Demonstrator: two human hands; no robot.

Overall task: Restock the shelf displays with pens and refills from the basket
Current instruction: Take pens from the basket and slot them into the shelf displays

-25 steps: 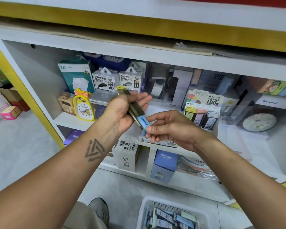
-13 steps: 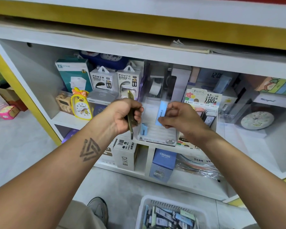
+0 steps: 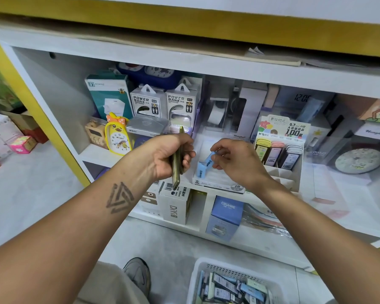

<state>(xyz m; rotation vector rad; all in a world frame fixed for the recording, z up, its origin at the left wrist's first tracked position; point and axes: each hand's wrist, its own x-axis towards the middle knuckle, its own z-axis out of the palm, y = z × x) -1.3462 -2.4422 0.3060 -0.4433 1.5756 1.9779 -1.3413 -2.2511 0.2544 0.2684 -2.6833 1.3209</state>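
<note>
My left hand grips a small stack of flat olive-green refill cases, held on edge in front of the shelf. My right hand pinches a light blue refill case and holds it tilted over the white display tray marked 2B, beside another blue case standing in that tray. A white basket on the floor at the bottom holds several more refill packs.
To the right of the tray stands a lead-refill display box with coloured cases. Behind are power bank boxes, a yellow duck clock and a tape dispenser. Boxes sit on the lower shelf; my shoe is beside the basket.
My right hand took one blue case from the stack and carried it right and down to the 2B tray. My left hand turned the remaining stack upright and stayed put.
</note>
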